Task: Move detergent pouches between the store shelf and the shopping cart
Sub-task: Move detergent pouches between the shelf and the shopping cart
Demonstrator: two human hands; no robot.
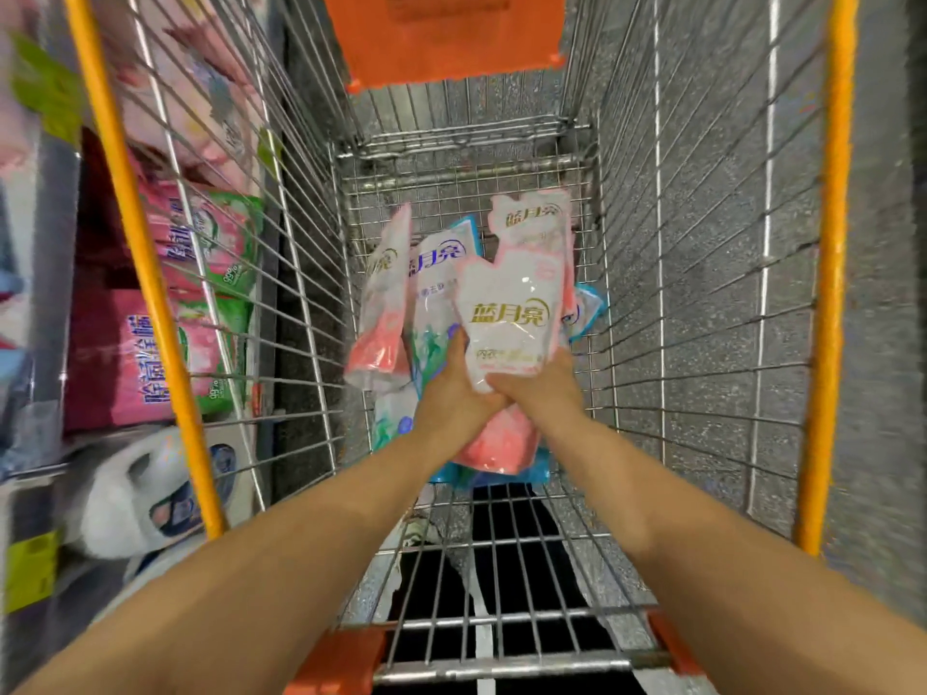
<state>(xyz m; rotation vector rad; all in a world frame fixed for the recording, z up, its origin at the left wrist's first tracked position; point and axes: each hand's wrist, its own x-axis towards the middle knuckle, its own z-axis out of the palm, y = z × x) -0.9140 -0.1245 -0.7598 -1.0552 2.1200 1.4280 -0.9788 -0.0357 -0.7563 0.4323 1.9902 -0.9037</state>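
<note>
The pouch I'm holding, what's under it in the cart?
Beneath the held pouch: a pink pouch and blue pouches, partly covered, on the cart floor. Anything buried deeper cannot be seen.

The cart (466, 165) is a shiny silver wire grid. It has yellow-orange bars (832, 293) along the top and a bright orange flap (441, 37) at the far end. The front pouch (506, 318) is white on top and pink at the bottom, with gold letters. The back pouch (531, 228) is pink and white too. The middle pouch (441, 263) has blue edges and blue letters. The floor (873, 293) is grey with tiny speckles. The shelf packs (150, 353) are pink and green with blue writing.
</note>
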